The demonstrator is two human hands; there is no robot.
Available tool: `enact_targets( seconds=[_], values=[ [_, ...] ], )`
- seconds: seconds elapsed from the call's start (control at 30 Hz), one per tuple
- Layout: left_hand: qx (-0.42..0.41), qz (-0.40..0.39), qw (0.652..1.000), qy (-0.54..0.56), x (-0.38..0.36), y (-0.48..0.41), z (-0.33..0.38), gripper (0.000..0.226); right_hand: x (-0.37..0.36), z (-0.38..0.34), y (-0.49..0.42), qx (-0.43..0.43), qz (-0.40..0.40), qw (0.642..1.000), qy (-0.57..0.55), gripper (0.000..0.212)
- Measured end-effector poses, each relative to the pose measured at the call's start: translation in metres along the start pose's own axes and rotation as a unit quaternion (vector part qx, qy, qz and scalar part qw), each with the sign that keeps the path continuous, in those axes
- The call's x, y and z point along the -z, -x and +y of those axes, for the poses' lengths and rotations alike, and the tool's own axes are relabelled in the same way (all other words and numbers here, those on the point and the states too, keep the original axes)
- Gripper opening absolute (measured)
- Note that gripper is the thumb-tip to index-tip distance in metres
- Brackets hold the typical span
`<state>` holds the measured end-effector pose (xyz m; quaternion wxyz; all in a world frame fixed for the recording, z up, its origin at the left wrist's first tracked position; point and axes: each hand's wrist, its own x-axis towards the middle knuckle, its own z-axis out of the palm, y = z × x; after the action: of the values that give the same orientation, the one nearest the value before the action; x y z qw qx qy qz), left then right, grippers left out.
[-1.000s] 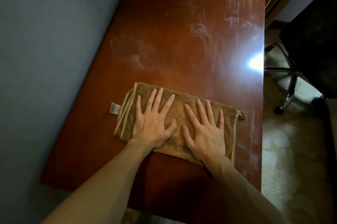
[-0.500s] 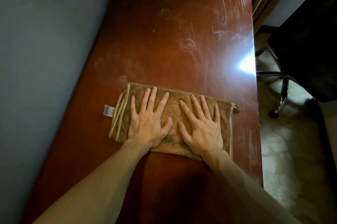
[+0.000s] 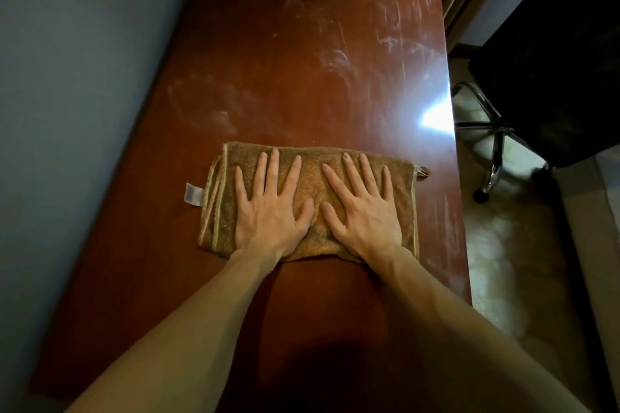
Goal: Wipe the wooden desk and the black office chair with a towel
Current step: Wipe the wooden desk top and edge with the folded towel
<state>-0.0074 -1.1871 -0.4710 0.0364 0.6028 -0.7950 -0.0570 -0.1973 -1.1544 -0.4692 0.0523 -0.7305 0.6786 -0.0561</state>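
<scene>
Both hands lie flat on the folded brown towel (image 3: pixel 310 177), which rests on the red-brown wooden table (image 3: pixel 302 60), about in the middle of its width and nearer to the person than the far end. The left hand (image 3: pixel 268 214) covers the left half of the towel, palm down. Its fingers (image 3: pixel 273 171) are straight and spread apart, and they point away from the person. The right hand (image 3: pixel 365 211) lies just beside it on the right half in the same pose, with its fingers (image 3: pixel 352 174) straight, spread and turned a little to the left. The two thumbs point toward each other and nearly meet over the middle of the towel (I cannot tell if they touch). No finger is curled around the cloth; the hands only press on it from above. Both forearms are bare and stretch forward from the lower edge of the view, and the wrists are at the near edge of the towel.

A small white label (image 3: pixel 194 193) sticks out from the left end of the towel. The table surface beyond the towel shows pale streaks and smears. To the right of the table stands the black office chair (image 3: pixel 553 60) on its metal wheeled base (image 3: pixel 496 137), apart from the table. A grey wall (image 3: pixel 67 110) runs along the left side of the table.
</scene>
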Motion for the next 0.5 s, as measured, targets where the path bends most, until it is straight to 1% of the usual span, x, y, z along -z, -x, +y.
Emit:
enact_targets(
  seconds=[0.5],
  values=[
    [0.022,-0.037,0.999,-0.018,0.002,0.159,0.012,0.079,-0.013,-0.047,0.159,0.025,0.004,1.0,-0.01,0.068]
  ],
)
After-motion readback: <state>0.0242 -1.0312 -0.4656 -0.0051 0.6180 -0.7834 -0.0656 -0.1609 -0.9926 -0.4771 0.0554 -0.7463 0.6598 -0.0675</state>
